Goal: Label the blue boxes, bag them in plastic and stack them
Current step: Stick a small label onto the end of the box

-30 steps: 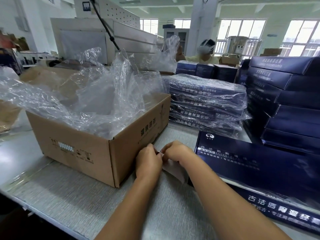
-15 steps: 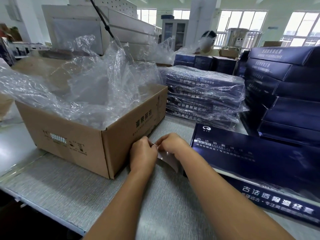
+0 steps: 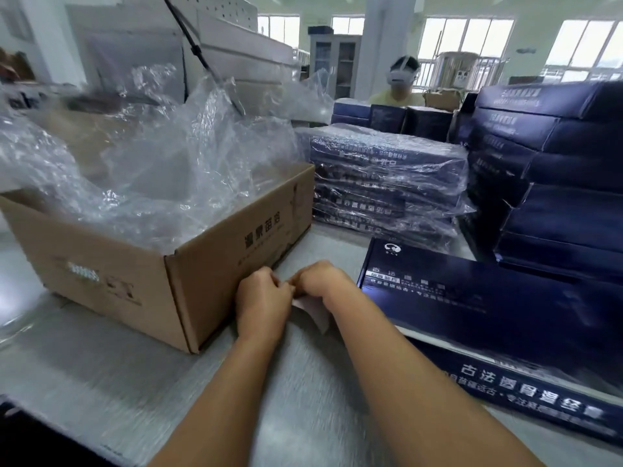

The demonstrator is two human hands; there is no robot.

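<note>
Left grip (image 3: 263, 298) and right grip (image 3: 320, 281) meet near the worktop's (image 3: 101, 372) front edge. Both are curled, pinching a small pale label sheet (image 3: 312, 313). They are probably peeling a label, but the fingertips are hidden. The blue box (image 3: 472, 308) lies flat just right of the hands, unbagged.

For this step: lift one corner slowly, keep adhesive off the fingers, lay the label square on the lid.

Bagged stack (image 3: 387, 183) toward the back edge. Cardboard box (image 3: 151, 291) of plastic bags (image 3: 168, 176) at left.

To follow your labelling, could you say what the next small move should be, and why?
Probably peel a label off the white sheet and press it on the bare blue box: left hand and right hand both pinch the sheet beside it.
</note>
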